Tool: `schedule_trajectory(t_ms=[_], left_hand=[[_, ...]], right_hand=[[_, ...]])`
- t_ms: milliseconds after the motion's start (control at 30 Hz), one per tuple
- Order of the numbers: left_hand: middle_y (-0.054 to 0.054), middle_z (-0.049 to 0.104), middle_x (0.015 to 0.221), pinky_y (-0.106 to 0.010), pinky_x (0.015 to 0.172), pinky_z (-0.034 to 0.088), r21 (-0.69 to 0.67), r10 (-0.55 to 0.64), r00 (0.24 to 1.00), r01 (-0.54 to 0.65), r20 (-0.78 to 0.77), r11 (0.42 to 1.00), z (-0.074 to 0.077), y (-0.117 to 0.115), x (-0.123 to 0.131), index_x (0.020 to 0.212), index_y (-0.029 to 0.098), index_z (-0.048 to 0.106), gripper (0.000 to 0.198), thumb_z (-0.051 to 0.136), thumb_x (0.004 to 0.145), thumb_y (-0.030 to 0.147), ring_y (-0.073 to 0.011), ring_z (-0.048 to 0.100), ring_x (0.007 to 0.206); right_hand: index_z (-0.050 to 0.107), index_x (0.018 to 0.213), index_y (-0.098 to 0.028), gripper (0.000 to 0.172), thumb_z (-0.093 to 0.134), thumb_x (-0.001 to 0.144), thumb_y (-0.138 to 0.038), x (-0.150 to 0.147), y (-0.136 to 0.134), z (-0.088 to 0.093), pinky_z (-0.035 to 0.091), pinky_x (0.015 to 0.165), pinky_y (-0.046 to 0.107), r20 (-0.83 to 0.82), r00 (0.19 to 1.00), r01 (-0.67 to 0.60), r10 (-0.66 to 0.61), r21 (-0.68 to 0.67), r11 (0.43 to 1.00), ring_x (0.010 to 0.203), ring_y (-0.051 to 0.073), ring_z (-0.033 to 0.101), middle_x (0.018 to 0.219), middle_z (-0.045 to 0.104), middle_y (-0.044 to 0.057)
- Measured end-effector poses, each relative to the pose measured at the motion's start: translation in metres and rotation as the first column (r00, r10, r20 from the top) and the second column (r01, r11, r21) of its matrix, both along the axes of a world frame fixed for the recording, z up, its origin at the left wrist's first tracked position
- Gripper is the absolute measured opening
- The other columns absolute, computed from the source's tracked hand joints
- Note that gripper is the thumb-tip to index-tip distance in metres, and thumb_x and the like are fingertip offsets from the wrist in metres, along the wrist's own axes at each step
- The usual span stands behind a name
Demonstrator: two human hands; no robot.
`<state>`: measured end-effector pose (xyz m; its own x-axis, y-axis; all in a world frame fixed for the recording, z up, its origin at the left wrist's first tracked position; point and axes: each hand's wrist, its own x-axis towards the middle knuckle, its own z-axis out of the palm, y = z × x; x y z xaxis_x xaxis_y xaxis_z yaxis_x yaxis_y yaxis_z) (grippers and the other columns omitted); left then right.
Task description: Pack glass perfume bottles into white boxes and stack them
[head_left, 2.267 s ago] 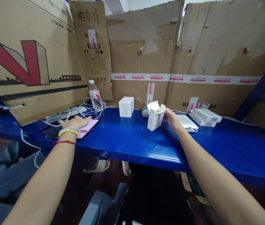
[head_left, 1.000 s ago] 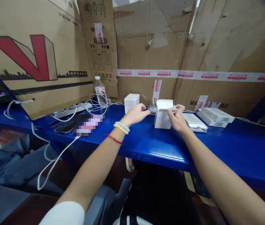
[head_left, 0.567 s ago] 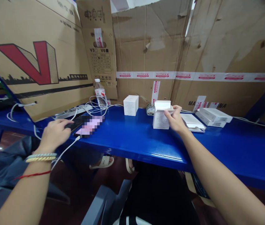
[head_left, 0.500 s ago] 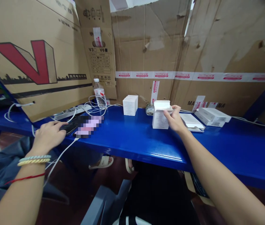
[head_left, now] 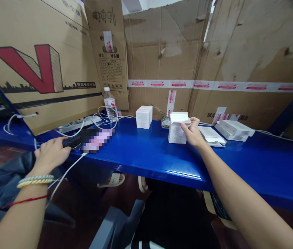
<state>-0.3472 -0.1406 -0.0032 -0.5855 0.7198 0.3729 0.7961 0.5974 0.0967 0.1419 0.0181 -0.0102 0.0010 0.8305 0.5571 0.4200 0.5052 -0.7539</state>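
On the left of the table, my left hand (head_left: 51,154) has thumb and fingers closed about the near left end of a black phone (head_left: 75,139). The far part of that phone lies beside a second phone (head_left: 98,141) with a blurred pinkish screen and a white cable plugged in. My right hand (head_left: 193,131) grips the right side of a small white box (head_left: 177,133), which stands upright on the table with its top flap raised. Its fingers behind the box are partly hidden. Behind that box sits a small glass jar (head_left: 165,121).
Several white boxes (head_left: 143,117) stand in a row near the back of the blue table (head_left: 136,152). Right of my right hand lie an opened flat white box (head_left: 212,135) and stacked white boxes (head_left: 236,129). A water bottle (head_left: 110,105) stands among white cables and a power strip (head_left: 80,124).
My left hand has shifted slightly left and its fingers have drawn back to the phone's end. My right hand and the white box stay where they were.
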Motion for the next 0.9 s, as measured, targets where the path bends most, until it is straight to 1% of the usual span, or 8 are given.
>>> schedule_trajectory(t_ms=[267, 400, 500, 567, 600, 700, 800, 900], left_hand=[[-0.016, 0.049, 0.140, -0.048, 0.100, 0.039, -0.043, 0.034, 0.999, -0.032, 0.040, 0.999, 0.004, -0.002, 0.003, 0.133, 0.021, 0.050, 0.056, 0.030, 0.083, 0.037, -0.0347, 0.046, 0.126], [-0.021, 0.049, 0.137, -0.049, 0.099, 0.039, -0.011, 0.067, 0.997, -0.067, 0.035, 0.998, 0.011, -0.004, 0.029, 0.132, 0.016, 0.049, 0.059, 0.034, 0.080, 0.038, -0.0385, 0.046, 0.124], [-0.022, 0.056, 0.126, -0.050, 0.095, 0.041, 0.011, -0.074, 0.996, 0.074, -0.042, 0.997, 0.016, -0.003, 0.075, 0.129, 0.014, 0.053, 0.059, 0.037, 0.079, 0.041, -0.0404, 0.049, 0.118], [-0.020, 0.059, 0.121, -0.049, 0.095, 0.042, 0.016, -0.240, 0.967, 0.242, -0.079, 0.970, 0.018, 0.004, 0.113, 0.123, 0.013, 0.057, 0.055, 0.038, 0.079, 0.040, -0.0389, 0.051, 0.116], [-0.019, 0.061, 0.119, -0.048, 0.096, 0.042, 0.007, -0.331, 0.941, 0.332, -0.076, 0.943, 0.020, 0.010, 0.133, 0.120, 0.012, 0.059, 0.053, 0.040, 0.077, 0.038, -0.0371, 0.053, 0.114], [-0.012, 0.065, 0.116, -0.037, 0.099, 0.043, 0.087, -0.626, 0.778, 0.621, 0.048, 0.779, 0.029, 0.036, 0.188, 0.114, 0.016, 0.061, 0.044, 0.043, 0.078, 0.035, -0.0271, 0.058, 0.110], [-0.010, 0.068, 0.110, -0.036, 0.092, 0.046, 0.169, -0.732, 0.666, 0.713, 0.143, 0.681, 0.044, 0.065, 0.227, 0.105, 0.019, 0.064, 0.034, 0.045, 0.079, 0.033, -0.0251, 0.062, 0.102], [-0.013, 0.069, 0.104, -0.038, 0.086, 0.047, 0.189, -0.709, 0.685, 0.684, 0.165, 0.705, 0.057, 0.079, 0.244, 0.104, 0.018, 0.064, 0.033, 0.048, 0.079, 0.032, -0.0282, 0.064, 0.097]], right_hand=[[0.027, 0.102, -0.024, 0.064, 0.049, 0.072, -0.075, 0.000, 0.003, 0.000, 0.046, 0.085, 0.044, 0.010, 1.000, 0.008, -0.008, -0.007, 1.000, 0.094, 0.028, 0.060, 0.095, 0.056, 0.008], [0.025, 0.102, -0.024, 0.065, 0.048, 0.071, -0.077, -0.001, 0.003, 0.000, 0.047, 0.085, 0.043, 0.007, 1.000, 0.025, -0.025, 0.001, 1.000, 0.093, 0.028, 0.061, 0.097, 0.055, 0.009], [0.023, 0.101, -0.024, 0.067, 0.047, 0.069, -0.078, -0.003, 0.000, 0.001, 0.046, 0.086, 0.044, 0.012, 0.999, 0.032, -0.032, 0.003, 0.999, 0.092, 0.028, 0.061, 0.095, 0.055, 0.009], [0.023, 0.100, -0.024, 0.068, 0.048, 0.069, -0.079, -0.003, -0.001, 0.002, 0.046, 0.086, 0.044, 0.024, 0.999, 0.039, -0.039, 0.002, 0.999, 0.090, 0.028, 0.062, 0.093, 0.055, 0.009], [0.023, 0.100, -0.024, 0.067, 0.048, 0.069, -0.078, -0.003, -0.002, 0.003, 0.046, 0.086, 0.045, 0.032, 0.999, 0.043, -0.043, 0.003, 0.999, 0.088, 0.028, 0.062, 0.092, 0.055, 0.008], [0.025, 0.100, -0.024, 0.065, 0.049, 0.071, -0.077, -0.003, -0.003, 0.002, 0.045, 0.086, 0.045, 0.046, 0.997, 0.055, -0.055, 0.012, 0.998, 0.086, 0.027, 0.062, 0.090, 0.056, 0.007], [0.025, 0.100, -0.024, 0.064, 0.048, 0.071, -0.077, -0.002, -0.002, 0.001, 0.045, 0.085, 0.046, 0.054, 0.996, 0.073, -0.074, 0.023, 0.997, 0.085, 0.027, 0.061, 0.090, 0.057, 0.007], [0.026, 0.100, -0.024, 0.064, 0.048, 0.072, -0.077, -0.001, -0.002, 0.000, 0.045, 0.084, 0.045, 0.058, 0.995, 0.083, -0.085, 0.021, 0.996, 0.086, 0.027, 0.061, 0.091, 0.057, 0.008]])
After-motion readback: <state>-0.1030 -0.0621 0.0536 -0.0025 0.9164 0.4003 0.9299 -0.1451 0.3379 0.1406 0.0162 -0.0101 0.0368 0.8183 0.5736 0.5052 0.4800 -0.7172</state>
